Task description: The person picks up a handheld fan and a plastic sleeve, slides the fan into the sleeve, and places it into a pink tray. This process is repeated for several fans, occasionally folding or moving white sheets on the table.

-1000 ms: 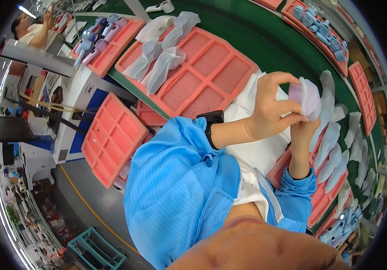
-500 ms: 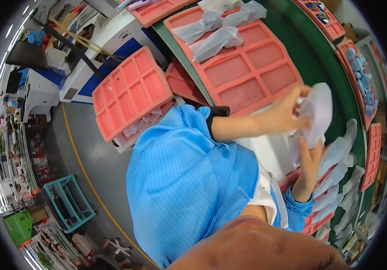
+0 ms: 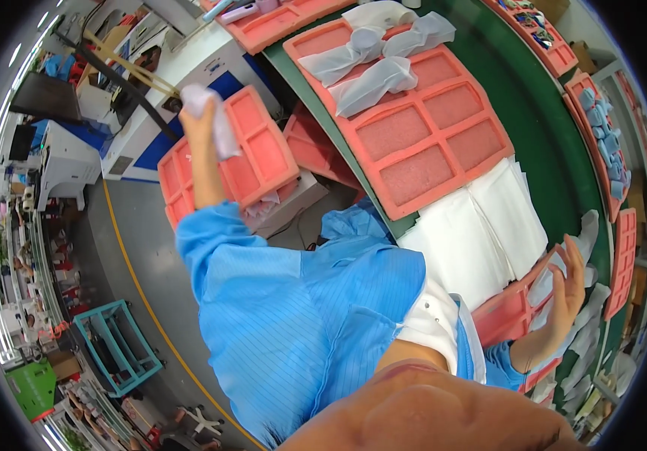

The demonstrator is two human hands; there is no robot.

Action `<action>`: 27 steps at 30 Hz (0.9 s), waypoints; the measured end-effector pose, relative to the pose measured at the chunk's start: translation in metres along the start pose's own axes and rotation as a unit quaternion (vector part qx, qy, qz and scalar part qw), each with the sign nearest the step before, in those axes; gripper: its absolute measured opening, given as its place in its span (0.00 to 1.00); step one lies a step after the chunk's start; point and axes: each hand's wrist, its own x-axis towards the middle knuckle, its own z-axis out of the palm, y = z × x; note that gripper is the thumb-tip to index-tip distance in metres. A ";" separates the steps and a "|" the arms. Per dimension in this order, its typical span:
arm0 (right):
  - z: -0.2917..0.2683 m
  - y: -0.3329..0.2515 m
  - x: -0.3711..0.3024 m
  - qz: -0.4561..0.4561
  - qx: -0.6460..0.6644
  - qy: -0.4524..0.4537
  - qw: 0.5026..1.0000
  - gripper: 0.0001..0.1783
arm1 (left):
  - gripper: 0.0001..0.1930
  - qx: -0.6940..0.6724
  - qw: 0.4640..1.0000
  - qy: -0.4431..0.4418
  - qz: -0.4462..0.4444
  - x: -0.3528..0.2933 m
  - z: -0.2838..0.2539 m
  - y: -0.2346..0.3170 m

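Observation:
My left hand [image 3: 199, 124] is closed around a pale lavender-white wrapped item [image 3: 220, 124], its kind hidden by the wrapping. Hand and item are above a pink compartment tray [image 3: 252, 113] at the left. On the right, my right hand [image 3: 568, 293] is raised with its fingers apart and nothing in it. Close by it are several long, translucent white-wrapped pieces [image 3: 585, 323] and part of another pink tray [image 3: 500, 319]. A stack of white sheets [image 3: 459, 233] lies between my body and the large pink tray [image 3: 391, 143].
Several white-wrapped pieces [image 3: 374, 86] rest on the large tray's far end. The green work surface [image 3: 519, 90] runs along the right. Beyond it, a tray holds blue parts [image 3: 601, 135]. A teal cart [image 3: 117, 346] stands on the grey floor at left.
My left hand has swung from the right side to above the left tray, carrying the wrapped item. My right hand has let go of it and opened. The white sheets are now uncovered.

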 end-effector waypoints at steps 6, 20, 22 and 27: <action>-0.039 0.006 -0.051 0.081 -0.045 0.096 0.991 0.26 | 0.46 0.395 0.904 0.133 -0.095 0.058 -0.091 -0.150; -0.062 0.035 -0.247 0.233 -0.123 0.491 0.830 0.21 | 0.15 0.626 0.716 -0.189 0.245 0.003 0.151 -0.047; -0.079 0.054 -0.312 0.287 -0.205 0.594 0.723 0.22 | 0.16 0.553 0.749 -0.220 0.292 -0.019 0.176 -0.003; -0.127 0.089 -0.445 0.496 -0.433 0.645 0.388 0.28 | 0.18 0.386 0.809 -0.262 0.358 -0.056 0.218 0.094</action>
